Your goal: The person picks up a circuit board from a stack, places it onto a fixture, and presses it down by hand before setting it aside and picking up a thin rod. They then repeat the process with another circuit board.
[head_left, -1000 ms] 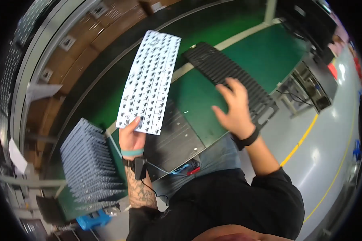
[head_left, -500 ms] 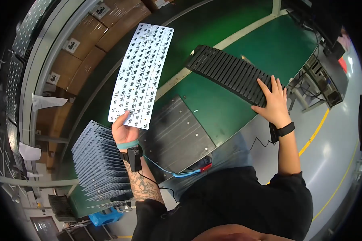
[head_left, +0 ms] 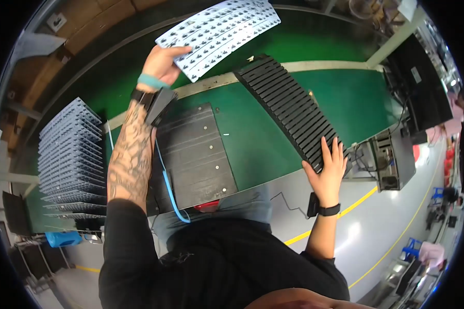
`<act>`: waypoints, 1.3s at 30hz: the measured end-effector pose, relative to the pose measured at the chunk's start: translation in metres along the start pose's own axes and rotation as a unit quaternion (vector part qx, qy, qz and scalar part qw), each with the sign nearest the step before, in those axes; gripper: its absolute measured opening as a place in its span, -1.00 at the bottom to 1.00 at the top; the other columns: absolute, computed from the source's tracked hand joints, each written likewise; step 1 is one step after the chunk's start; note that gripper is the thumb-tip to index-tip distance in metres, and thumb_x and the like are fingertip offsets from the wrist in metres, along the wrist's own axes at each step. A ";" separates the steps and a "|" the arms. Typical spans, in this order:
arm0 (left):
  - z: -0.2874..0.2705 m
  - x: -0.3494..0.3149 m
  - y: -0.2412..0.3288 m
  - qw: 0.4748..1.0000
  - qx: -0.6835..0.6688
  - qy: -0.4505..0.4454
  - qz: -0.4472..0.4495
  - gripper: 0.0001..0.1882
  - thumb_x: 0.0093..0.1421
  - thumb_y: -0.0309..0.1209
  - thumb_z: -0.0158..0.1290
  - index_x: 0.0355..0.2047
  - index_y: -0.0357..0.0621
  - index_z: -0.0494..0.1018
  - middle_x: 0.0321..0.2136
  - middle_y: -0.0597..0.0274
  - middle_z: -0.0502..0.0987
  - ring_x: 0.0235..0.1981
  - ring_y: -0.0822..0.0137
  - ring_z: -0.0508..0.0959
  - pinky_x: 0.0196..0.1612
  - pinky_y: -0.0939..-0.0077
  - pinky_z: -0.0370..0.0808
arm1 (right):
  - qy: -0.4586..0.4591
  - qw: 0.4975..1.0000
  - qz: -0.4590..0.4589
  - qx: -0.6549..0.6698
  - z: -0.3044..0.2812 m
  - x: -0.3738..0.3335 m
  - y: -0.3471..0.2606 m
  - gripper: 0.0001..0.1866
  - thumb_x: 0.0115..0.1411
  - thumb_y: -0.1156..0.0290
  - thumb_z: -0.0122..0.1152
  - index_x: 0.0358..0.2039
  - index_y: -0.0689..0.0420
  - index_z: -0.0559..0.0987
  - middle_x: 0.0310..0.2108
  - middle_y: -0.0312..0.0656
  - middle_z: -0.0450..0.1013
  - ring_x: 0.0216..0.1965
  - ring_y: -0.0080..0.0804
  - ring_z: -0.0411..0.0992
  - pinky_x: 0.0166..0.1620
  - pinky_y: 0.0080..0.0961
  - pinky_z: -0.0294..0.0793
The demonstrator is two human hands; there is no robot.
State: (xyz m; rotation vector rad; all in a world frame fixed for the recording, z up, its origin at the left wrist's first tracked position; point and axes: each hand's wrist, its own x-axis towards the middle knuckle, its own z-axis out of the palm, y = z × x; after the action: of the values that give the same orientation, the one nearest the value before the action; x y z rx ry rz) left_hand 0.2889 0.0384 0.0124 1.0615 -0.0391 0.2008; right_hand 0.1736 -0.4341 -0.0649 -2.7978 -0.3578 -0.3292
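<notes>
A white keyboard circuit board (head_left: pixel 222 37) is pinched at its near left end by my left hand (head_left: pixel 162 64), thumb on top, other fingers hidden beneath. The board is held up over the far side of the green bench. My right hand (head_left: pixel 329 177) lies with fingers outstretched on the near end of a long black slotted rack (head_left: pixel 288 103). No boards show in the rack's slots. Left of the rack lies a black plate (head_left: pixel 191 154) with several screw heads, partly covered by my left forearm.
A tall stack of similar boards (head_left: pixel 69 149) stands at the left. A blue cable (head_left: pixel 170 193) hangs over the black plate's near edge. The green bench surface (head_left: pixel 260 154) shows between plate and rack. A monitor (head_left: pixel 423 85) stands at the right, cartons (head_left: pixel 82 20) at the far left.
My left hand has carried the board farther away, turning it from nearly upright to slanting right. My right hand stays on the rack. The whole view has turned.
</notes>
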 end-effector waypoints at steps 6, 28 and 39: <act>-0.051 0.053 -0.026 0.996 -0.026 0.076 -0.022 -0.66 0.11 -0.75 0.12 -0.06 -0.46 0.46 -0.11 -0.09 0.60 -0.06 0.07 0.63 0.04 0.22 0.60 | 0.030 0.998 0.047 -0.021 0.008 -0.009 -0.016 -0.06 -0.05 0.20 0.51 0.37 -0.06 0.32 0.42 0.07 0.11 0.43 0.17 0.03 0.39 0.25 -0.07; -0.364 0.123 -0.084 0.939 0.315 0.070 0.117 -0.64 0.31 -0.46 -0.06 0.05 -0.44 0.43 -0.02 -0.11 0.58 0.01 0.06 0.61 0.07 0.15 0.60 | 0.032 0.999 0.036 0.016 -0.010 -0.005 -0.003 -0.09 -0.10 0.13 0.54 0.32 -0.10 0.40 0.36 0.10 0.16 0.37 0.21 0.11 0.34 0.26 0.04; -0.337 0.149 -0.080 0.918 0.294 0.145 -0.224 -0.68 0.32 -0.52 -0.07 0.04 -0.32 0.48 -0.26 0.09 0.60 -0.23 0.15 0.65 -0.31 0.29 0.60 | 0.040 0.999 0.026 0.009 -0.008 -0.007 0.001 -0.10 -0.07 0.10 0.52 0.32 -0.11 0.38 0.35 0.12 0.16 0.37 0.22 0.11 0.34 0.27 0.04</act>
State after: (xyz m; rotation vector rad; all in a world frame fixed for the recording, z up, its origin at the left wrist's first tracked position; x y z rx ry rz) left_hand 0.4278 0.3154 -0.2022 1.5961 0.5618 -0.0578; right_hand 0.1654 -0.4395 -0.0596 -2.7619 -0.2674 -0.4214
